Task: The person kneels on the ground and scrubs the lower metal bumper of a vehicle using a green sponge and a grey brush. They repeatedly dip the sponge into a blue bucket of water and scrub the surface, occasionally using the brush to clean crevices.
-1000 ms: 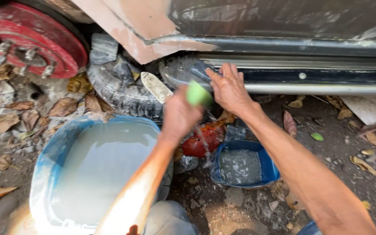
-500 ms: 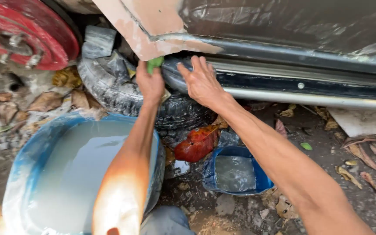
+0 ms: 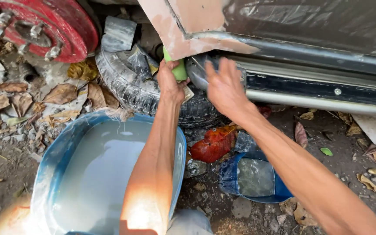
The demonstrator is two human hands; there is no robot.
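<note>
My left hand (image 3: 169,82) grips a green sponge block (image 3: 178,69) and presses it against the lower corner of a car body panel (image 3: 188,26) covered in pinkish filler. My right hand (image 3: 223,87) lies open and flat on the grey sill (image 3: 283,48) just to the right of that corner. Both arms reach forward over a blue tub (image 3: 57,165) of cloudy water. An old tyre (image 3: 127,87) lies under the panel, right behind my left hand.
A red brake drum (image 3: 53,26) with studs sits at the upper left. A small blue container (image 3: 253,178) of water and a red plastic piece (image 3: 212,146) lie on the dirt below my right arm. Dry leaves and stones litter the ground.
My left hand has carried the green sponge up from above the tub to the panel's corner. My right hand stays on the sill. The view has shifted closer.
</note>
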